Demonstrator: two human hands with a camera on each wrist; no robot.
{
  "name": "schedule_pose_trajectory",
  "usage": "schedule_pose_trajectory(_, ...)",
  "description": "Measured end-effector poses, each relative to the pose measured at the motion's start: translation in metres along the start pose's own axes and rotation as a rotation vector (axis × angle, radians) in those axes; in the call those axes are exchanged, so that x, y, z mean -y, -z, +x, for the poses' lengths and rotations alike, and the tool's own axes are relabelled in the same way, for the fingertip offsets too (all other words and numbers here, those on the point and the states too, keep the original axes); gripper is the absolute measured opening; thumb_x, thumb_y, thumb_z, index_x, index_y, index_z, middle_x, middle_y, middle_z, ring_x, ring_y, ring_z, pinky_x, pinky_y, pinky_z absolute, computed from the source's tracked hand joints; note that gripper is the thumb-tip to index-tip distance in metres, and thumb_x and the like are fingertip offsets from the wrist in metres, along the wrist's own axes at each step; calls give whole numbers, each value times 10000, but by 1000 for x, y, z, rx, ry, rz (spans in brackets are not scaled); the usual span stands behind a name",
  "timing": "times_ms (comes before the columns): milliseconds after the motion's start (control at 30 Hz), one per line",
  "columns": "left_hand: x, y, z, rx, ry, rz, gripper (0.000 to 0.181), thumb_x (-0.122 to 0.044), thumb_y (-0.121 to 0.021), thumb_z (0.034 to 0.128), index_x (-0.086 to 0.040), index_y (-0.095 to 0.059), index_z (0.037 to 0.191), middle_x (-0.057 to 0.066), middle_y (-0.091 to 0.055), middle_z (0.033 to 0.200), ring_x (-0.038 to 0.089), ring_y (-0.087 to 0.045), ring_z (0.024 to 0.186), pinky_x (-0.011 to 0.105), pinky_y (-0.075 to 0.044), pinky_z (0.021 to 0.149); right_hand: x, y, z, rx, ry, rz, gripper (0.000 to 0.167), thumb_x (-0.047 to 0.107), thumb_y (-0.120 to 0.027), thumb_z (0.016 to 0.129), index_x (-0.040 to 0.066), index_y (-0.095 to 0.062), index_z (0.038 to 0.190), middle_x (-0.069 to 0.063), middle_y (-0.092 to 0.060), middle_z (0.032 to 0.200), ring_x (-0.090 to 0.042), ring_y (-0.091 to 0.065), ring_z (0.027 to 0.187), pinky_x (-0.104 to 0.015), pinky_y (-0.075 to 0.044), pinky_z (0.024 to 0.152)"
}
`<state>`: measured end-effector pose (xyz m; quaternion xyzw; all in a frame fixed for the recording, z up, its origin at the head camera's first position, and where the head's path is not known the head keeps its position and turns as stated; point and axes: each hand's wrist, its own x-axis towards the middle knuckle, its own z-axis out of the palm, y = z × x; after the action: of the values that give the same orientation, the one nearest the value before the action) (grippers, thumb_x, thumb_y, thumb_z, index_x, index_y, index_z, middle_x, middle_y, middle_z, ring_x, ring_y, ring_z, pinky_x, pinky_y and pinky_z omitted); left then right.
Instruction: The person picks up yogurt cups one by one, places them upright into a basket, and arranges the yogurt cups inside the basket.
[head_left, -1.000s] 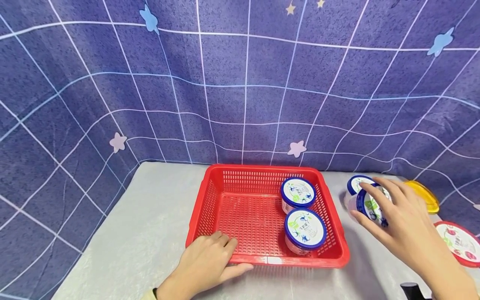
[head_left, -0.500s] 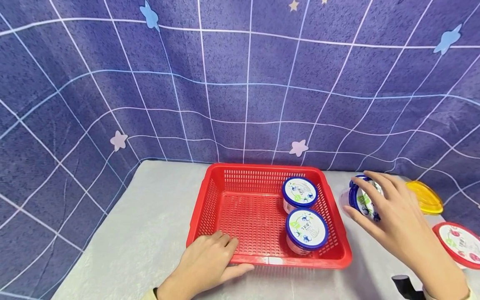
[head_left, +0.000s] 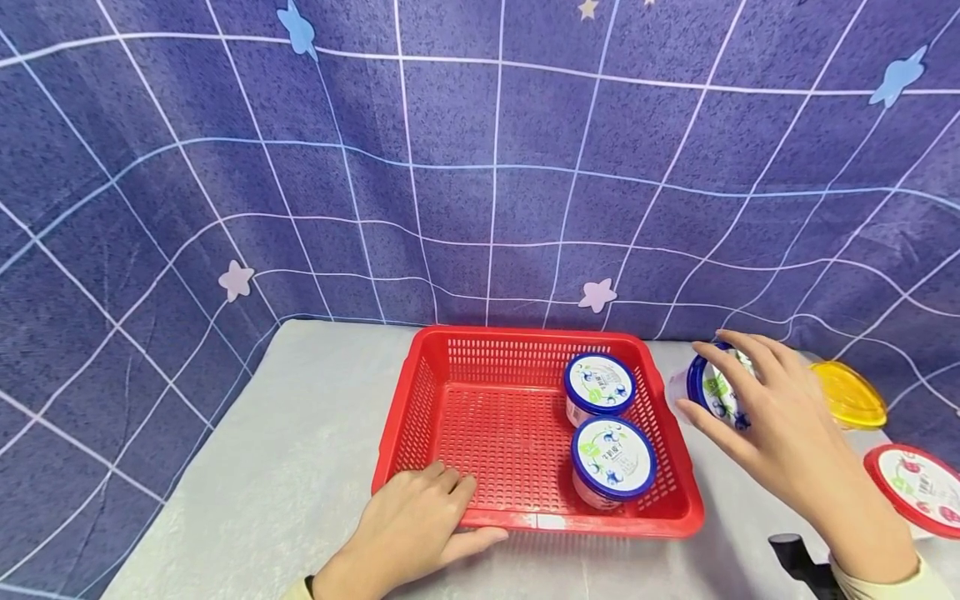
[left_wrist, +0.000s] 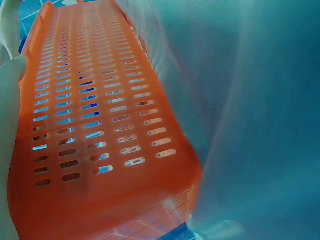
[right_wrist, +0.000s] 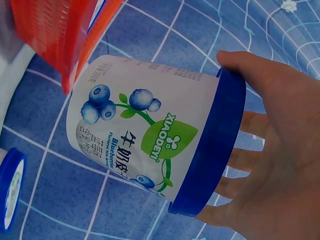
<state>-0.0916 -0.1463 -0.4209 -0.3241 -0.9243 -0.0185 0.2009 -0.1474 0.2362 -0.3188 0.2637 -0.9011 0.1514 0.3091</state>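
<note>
In the head view the right hand holds a tilted blueberry cup just right of the red basket. The right wrist view shows this hand gripping the cup round its blue lid, fingers behind it, with the cup's base toward the basket. Two blue-lidded cups, a rear one and a front one, stand inside the basket's right side. The left hand grips the basket's near rim, fingers over it and thumb outside; the left wrist view shows the basket's slotted wall.
A yellow lid lies at the back right, and a red-lidded container is at the right edge. A black object shows by the right wrist. Behind the grey table hangs a blue grid-patterned cloth.
The right hand and its cup have moved left and slightly back, closer to the basket. The cup seen behind it earlier is no longer distinguishable in the head view. The left hand has stayed put.
</note>
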Motion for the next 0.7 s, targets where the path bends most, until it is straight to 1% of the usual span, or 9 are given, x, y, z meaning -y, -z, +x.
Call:
schedule_pose_trajectory(233, 1, -1, -1, -41, -18, 5, 625, -747, -440, 909, -163, -628, 788, -26, -567, 655, 146, -540, 578, 257, -356, 478, 4, -6, 9, 42, -1, -12, 714, 333, -865, 707, 94, -611, 1331, -223, -529, 1345, -457, -411, 1266, -688, -302, 1013)
schedule_pose_trajectory(333, 1, -1, -1, -45, -16, 5, 626, -747, -442, 908, -163, -636, 795, -23, -586, 670, 150, -557, 589, 254, -356, 476, 5, -8, 12, 39, 7, -9, 724, 311, -875, 692, 93, -611, 1330, -222, -530, 1344, -452, -413, 1267, -686, -318, 999)
schedule_pose_trajectory(500, 1, -1, -1, -43, -16, 4, 653, -748, -411, 920, -155, -667, 825, -9, -636, 713, 166, -614, 631, 260, -391, 482, 7, -8, 15, 27, 21, 2, 720, 303, -872, 692, 88, -611, 1328, -222, -525, 1354, -448, -412, 1267, -677, -326, 985)
schedule_pose_trajectory(700, 1, -1, -1, -44, -20, 1, 649, -746, -412, 920, -156, -667, 837, -14, -627, 705, 158, -599, 621, 260, -394, 487, 9, -10, 21, 19, 48, 4, 710, 329, -860, 699, 87, -616, 1320, -220, -533, 1347, -451, -416, 1266, -674, -332, 963)
